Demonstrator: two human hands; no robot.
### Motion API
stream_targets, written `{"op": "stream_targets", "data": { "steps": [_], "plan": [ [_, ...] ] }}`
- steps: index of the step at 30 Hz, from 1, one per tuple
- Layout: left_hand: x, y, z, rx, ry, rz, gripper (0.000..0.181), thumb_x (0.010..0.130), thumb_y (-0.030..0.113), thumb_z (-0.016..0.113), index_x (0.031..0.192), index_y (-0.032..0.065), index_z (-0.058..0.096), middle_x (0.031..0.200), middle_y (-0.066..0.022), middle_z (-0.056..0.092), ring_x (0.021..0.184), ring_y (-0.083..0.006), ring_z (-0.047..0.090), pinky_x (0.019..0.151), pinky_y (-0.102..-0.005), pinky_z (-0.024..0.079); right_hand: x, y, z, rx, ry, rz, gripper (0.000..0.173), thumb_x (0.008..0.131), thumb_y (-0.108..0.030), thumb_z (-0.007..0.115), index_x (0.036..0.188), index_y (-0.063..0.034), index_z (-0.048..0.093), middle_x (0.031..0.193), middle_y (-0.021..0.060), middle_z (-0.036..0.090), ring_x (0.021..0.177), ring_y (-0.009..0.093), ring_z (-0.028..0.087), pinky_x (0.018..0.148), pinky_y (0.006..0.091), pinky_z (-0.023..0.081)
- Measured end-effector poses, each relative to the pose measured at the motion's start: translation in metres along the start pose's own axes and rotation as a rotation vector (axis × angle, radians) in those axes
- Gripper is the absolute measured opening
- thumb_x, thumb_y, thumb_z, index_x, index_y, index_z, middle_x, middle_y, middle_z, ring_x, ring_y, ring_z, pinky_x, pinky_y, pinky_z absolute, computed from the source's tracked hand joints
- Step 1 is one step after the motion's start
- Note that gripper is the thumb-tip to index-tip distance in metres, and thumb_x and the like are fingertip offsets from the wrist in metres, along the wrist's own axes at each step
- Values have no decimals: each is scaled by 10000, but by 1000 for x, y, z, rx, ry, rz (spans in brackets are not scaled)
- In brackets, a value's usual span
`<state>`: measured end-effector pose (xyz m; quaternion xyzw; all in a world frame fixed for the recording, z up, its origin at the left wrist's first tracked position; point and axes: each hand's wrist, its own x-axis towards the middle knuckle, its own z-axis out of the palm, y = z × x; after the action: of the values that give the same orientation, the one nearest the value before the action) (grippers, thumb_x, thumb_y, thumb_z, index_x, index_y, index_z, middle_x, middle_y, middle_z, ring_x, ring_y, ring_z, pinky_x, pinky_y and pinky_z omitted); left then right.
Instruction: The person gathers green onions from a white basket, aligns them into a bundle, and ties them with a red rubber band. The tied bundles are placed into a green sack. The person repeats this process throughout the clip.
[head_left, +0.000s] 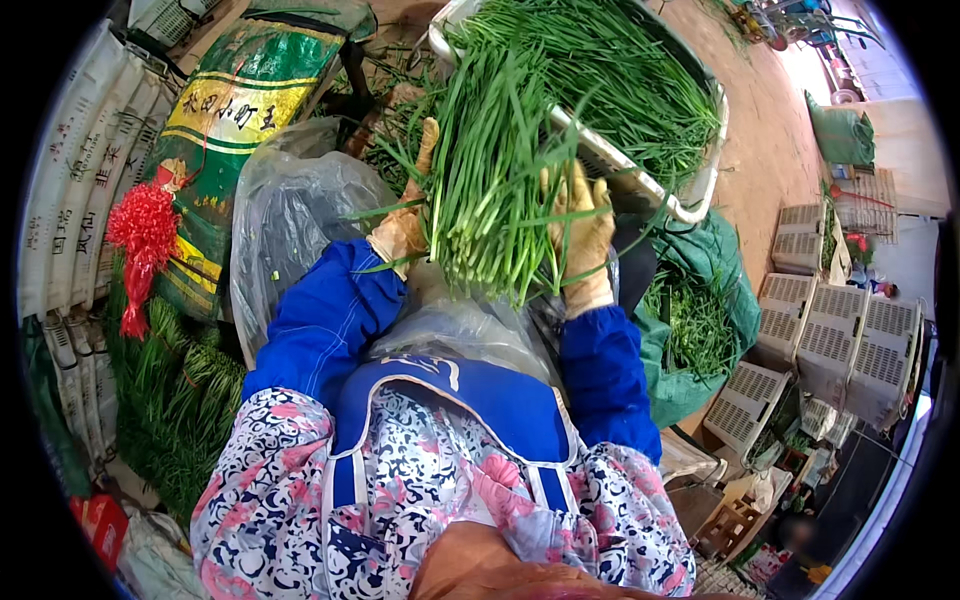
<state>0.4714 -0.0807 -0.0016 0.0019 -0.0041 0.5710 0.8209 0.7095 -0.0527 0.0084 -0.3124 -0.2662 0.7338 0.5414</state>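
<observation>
A thick bunch of green Chinese chives lies between my two gloved hands over my lap, its pale cut ends towards me. My left hand supports its left side, one finger stretched up along the leaves; its other fingers are partly hidden. Against the bunch's right side rests my right hand, fingers spread upward and a few loose blades crossing it. Just beyond, a white plastic crate holds many more chives. Clear plastic sheeting covers my lap.
To the left, a green-and-yellow printed sack carries a tuft of red ties; bundled chives lie below it. At right stands a green woven bag of trimmings. White crates are stacked farther right.
</observation>
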Motion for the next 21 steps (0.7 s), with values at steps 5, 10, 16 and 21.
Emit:
{"op": "stream_targets", "data": {
  "steps": [5,10,16,21],
  "plan": [
    [8,24,-4,756,27,202,689,925,444,669,1460,63,462,1398,-136,552,1286,-251,529,1064,-417,454,44,3,50,-276,-7,213,884,916,-690,548,1461,-3,435,1420,142,520,1261,267,530,1098,405,420],
    [33,75,41,1475,-92,557,674,908,377,744,1443,56,486,1362,-121,585,1261,-231,551,1035,-383,478,114,-14,126,-901,-740,-474,423,1006,-312,551,1329,-41,580,1313,119,623,1126,255,641,1005,396,493],
    [4,126,86,1708,135,484,613,778,162,863,1303,14,584,1162,-79,682,1085,-204,642,962,-349,517,143,10,186,-1096,-942,-1012,268,884,-85,694,1152,-85,701,1151,122,706,1038,239,686,906,349,547],
    [-2,138,-34,1723,327,570,817,676,164,937,1372,43,526,1198,-78,683,1120,-194,629,973,-333,514,154,103,130,-769,-719,-112,654,728,-200,888,1291,-19,607,1148,93,708,1066,181,641,963,343,511]
  ]
}}
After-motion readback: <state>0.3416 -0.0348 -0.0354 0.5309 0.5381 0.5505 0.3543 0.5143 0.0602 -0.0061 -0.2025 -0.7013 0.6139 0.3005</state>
